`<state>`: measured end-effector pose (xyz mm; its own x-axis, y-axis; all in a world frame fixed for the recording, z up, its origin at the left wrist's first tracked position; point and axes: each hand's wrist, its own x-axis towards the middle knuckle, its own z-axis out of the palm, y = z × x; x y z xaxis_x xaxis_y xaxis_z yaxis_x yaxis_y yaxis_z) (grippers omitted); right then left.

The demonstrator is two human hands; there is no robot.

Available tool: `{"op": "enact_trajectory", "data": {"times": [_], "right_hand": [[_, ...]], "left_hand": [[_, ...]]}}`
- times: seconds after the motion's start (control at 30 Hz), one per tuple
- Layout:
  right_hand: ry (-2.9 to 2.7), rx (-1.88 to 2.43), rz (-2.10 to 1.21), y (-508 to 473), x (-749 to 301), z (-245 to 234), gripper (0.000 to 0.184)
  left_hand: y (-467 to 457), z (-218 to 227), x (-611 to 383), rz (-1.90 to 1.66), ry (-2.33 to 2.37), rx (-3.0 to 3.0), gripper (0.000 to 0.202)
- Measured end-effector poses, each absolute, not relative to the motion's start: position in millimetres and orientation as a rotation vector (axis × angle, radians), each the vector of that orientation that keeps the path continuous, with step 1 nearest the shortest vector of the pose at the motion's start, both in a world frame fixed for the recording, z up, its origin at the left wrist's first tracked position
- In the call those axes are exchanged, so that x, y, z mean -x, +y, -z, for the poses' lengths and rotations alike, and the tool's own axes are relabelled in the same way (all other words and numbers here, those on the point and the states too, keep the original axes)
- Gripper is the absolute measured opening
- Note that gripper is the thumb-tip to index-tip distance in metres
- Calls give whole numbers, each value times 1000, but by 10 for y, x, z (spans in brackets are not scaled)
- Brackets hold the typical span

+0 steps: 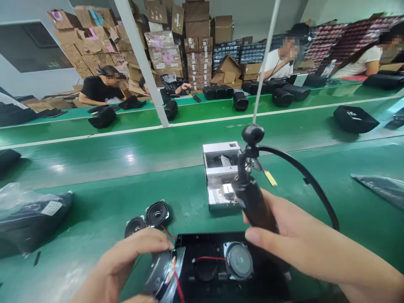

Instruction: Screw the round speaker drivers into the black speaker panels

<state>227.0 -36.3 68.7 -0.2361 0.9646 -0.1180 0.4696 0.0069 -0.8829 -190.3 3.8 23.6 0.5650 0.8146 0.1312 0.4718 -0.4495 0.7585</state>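
Observation:
My right hand (293, 237) is wrapped around a black electric screwdriver (252, 202), its cord end up and its lower end hidden by my hand. Between the thumb and fingers of my left hand (121, 261) is a speaker driver (159, 271) with a red wire, tilted over the left end of a black speaker housing (205, 290). Another round speaker driver (239, 261) sits in the housing, a red wire running from it. Beyond my left hand lie two loose drivers, one fully visible (157, 213) and one partly hidden (135, 226).
A silver screw-feeder box (221, 172) stands behind the screwdriver, whose black cord (306, 168) arcs right. Bagged dark items (34, 219) lie at left. Across the green conveyor (132, 145), several people work among black cases. A white post (142, 59) rises at centre left.

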Motion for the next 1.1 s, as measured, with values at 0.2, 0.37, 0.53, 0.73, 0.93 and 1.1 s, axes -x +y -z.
{"op": "enact_trajectory", "data": {"times": [0.2,0.37,0.53,0.73,0.93,1.1], "right_hand": [[-1570,1880,-589,-271,-2526,-407,58],[-1545,1953,-190,-492,-2275,-80,91],[-2000,1537,320,-838,-1714,55,44],[-2423,1437,-251,-531,-1355,169,17],[-2367,1494,-372,-646,-1616,6,17],[-2265,1417,-334,-918,-1899,28,22]], "left_hand": [[-59,-142,1671,-671,923,-2100,56],[-87,-246,1560,-814,1045,-2244,54],[-96,-144,1625,-882,1259,-2367,51],[-72,-158,1656,-819,1190,-2513,48],[-23,-400,1308,-692,863,-2656,47],[68,-526,841,-185,733,-2780,44]]}}
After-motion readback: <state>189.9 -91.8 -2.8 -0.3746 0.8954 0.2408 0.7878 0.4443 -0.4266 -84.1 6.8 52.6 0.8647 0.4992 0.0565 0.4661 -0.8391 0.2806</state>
